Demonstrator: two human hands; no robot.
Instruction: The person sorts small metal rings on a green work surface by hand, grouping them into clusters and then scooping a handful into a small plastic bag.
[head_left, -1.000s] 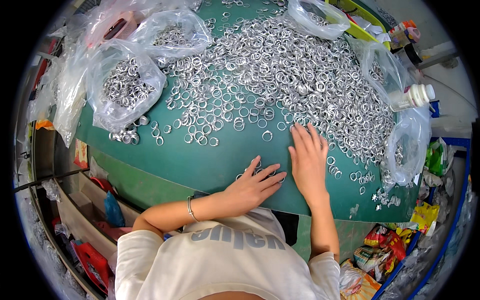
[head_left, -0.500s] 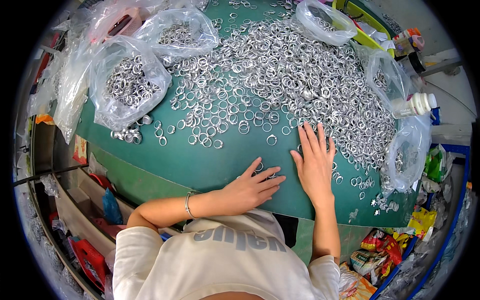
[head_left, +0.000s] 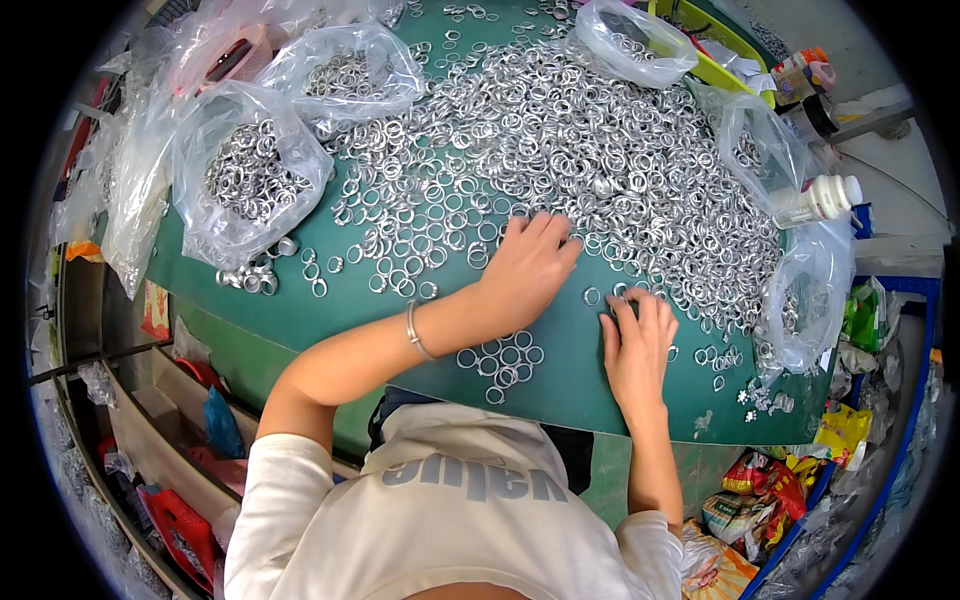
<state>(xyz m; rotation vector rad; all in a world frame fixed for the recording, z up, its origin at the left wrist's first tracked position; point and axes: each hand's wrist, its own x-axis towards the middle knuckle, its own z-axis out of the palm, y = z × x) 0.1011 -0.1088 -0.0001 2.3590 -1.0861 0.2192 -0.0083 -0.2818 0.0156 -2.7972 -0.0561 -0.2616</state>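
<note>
Many silver-coloured rings lie in a broad heap [head_left: 620,150] on the green tabletop [head_left: 330,320], thinning out toward me. My left hand [head_left: 530,270], with a bangle on its wrist, reaches over the near edge of the heap. Its fingers are curled down among the rings, and their tips and anything in them are hidden. To its right, my right hand [head_left: 638,345] rests low with bent fingers and the thumb apart, fingertips at a loose ring [head_left: 619,290]. Another single ring [head_left: 591,296] lies just left of those fingertips. Below my left forearm sits a small flat group of rings [head_left: 505,358].
Clear plastic bags holding rings stand at the left [head_left: 255,170], far left [head_left: 350,75], far right [head_left: 635,45] and right [head_left: 800,300]. A white bottle [head_left: 825,200] lies by the right edge. Tiny silver pieces [head_left: 770,400] lie near the right corner. An open drawer [head_left: 170,410] is lower left.
My left hand has moved up from the small ring group, uncovering it, to the heap's near edge. My right hand has drawn back toward me, its fingers going from stretched to bent.
</note>
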